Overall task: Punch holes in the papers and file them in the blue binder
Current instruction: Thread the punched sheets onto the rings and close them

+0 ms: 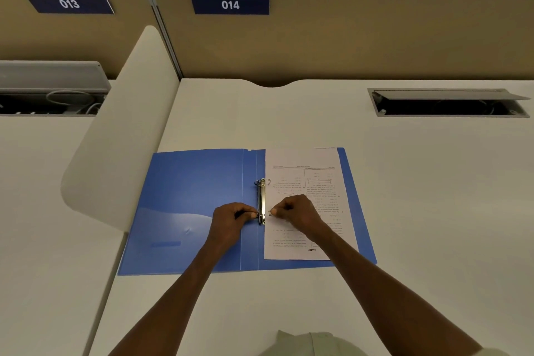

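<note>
Blue binder [187, 211] lying open and flat on the white desk [419, 182], with printed papers [306, 182] on its right-hand cover, their left edge beside the metal ring mechanism [261, 201] on the spine. Left hand [231, 218] and right hand [294, 212] each pinch one half of the near ring, fingers curled, one on either side of the mechanism. Far ring stands parted. Partition labels read 013 [69, 3] and 014 [230, 4].
</note>
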